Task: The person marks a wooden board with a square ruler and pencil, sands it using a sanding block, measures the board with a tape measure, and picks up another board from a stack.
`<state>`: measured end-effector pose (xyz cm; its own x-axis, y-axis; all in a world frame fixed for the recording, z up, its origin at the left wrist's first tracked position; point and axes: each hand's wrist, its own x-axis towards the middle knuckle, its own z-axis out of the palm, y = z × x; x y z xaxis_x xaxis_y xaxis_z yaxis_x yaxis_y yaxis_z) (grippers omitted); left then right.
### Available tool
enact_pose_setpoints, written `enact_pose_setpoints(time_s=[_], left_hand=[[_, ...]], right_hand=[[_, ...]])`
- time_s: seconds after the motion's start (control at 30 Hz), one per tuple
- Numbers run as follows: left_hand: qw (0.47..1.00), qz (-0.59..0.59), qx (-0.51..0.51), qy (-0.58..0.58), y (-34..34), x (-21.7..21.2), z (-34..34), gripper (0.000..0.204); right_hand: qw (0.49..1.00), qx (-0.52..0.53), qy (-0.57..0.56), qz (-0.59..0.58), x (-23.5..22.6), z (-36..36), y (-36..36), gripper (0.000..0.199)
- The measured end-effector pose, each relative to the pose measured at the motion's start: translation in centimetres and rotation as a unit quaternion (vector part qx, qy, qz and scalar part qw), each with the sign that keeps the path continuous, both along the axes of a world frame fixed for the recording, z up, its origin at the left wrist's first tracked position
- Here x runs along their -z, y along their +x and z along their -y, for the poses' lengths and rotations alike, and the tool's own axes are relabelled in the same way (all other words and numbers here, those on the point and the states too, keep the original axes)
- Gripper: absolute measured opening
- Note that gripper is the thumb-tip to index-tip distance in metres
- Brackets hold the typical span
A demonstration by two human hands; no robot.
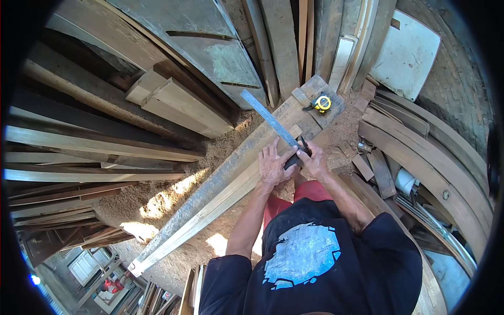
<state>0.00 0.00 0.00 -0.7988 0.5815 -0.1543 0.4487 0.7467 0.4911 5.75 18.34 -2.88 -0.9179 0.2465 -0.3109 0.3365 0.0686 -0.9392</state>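
A try square with a long grey metal blade [269, 119] and a dark stock lies across a pale wooden beam [231, 193]. My left hand [272, 164] rests on the beam with its fingers stretched forward, its thumb and palm side holding the square by the stock. Bent over the near end of the blade, my right hand [313, 159] grips a thin dark marking tool [304, 143], perhaps a pencil; its tip is too small to make out. My fingers partly cover the stock.
The beam lies on a worn plank bench [202, 191]. A yellow and black tape measure [322, 103] sits at the bench's far end. Sawdust [173, 197] covers the floor. Stacked boards [189, 107] lean at left, curved timbers [420, 152] at right.
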Motion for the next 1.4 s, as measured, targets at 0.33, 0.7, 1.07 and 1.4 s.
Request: enact_pose_setpoints(time_s=[0.33, 0.7, 1.07, 1.4], left_hand=[[1.000, -0.012, 0.001, 0.000, 0.0, -0.2, -0.2, 0.067], [1.000, -0.003, 0.010, -0.007, 0.0, -0.3, 0.0, 0.069], [0.988, 0.082, -0.129, 0.009, 2.2, -1.3, 8.4, 0.125], [0.956, -0.018, -0.251, -0.154, 14.8, -2.4, 32.8, 0.095]], right_hand=[[0.998, 0.007, -0.059, 0.010, 0.0, -0.5, -0.3, 0.023], [0.996, 0.032, -0.026, 0.081, -0.8, 0.2, 0.0, 0.023], [0.990, -0.036, 0.133, -0.025, 0.1, -4.3, -1.6, 0.017], [0.978, -0.189, -0.057, 0.068, -0.4, 10.3, -2.3, 0.008]])
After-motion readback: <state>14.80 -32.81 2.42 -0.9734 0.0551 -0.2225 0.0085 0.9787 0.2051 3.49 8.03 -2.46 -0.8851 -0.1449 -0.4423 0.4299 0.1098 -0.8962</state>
